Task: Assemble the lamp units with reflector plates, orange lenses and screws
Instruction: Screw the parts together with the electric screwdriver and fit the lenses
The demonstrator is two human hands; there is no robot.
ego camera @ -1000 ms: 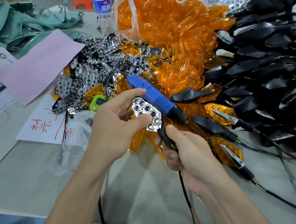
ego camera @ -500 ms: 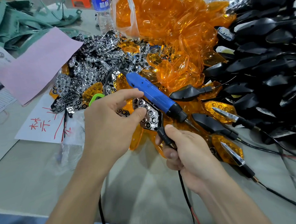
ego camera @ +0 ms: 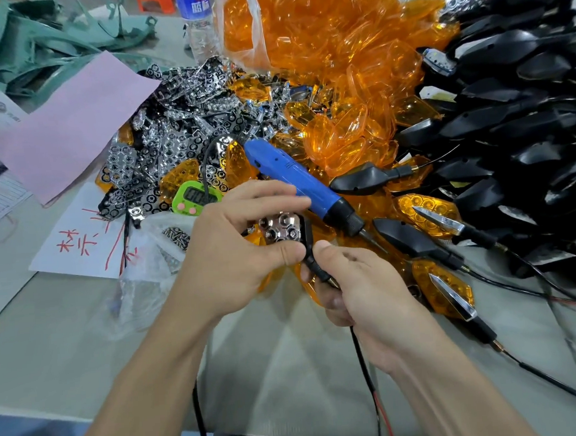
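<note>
My left hand [ego camera: 234, 251] holds a black lamp unit with a chrome reflector plate [ego camera: 280, 230] seated in it, thumb and fingers curled round its body. My right hand [ego camera: 362, 290] grips the unit's black stem [ego camera: 316, 266], whose wires hang down toward me. A blue electric screwdriver [ego camera: 298, 183] lies on the pile just behind the hands. Loose reflector plates [ego camera: 179, 123] are heaped at centre left, orange lenses [ego camera: 338, 63] spill from a clear bag at the back, and a small bag of screws [ego camera: 176, 238] sits left of my left hand.
Black lamp housings [ego camera: 510, 120] are piled on the right. Finished units with orange lenses [ego camera: 442, 289] lie at right, their wires trailing over the table. A green timer [ego camera: 194, 198], pink paper [ego camera: 72, 126], a written note [ego camera: 79, 244] and a water bottle [ego camera: 197, 17] stand around.
My left hand has turned the unit and lowered it, so the reflector plate is now mostly covered by my fingers. My right hand stays on the stem.
</note>
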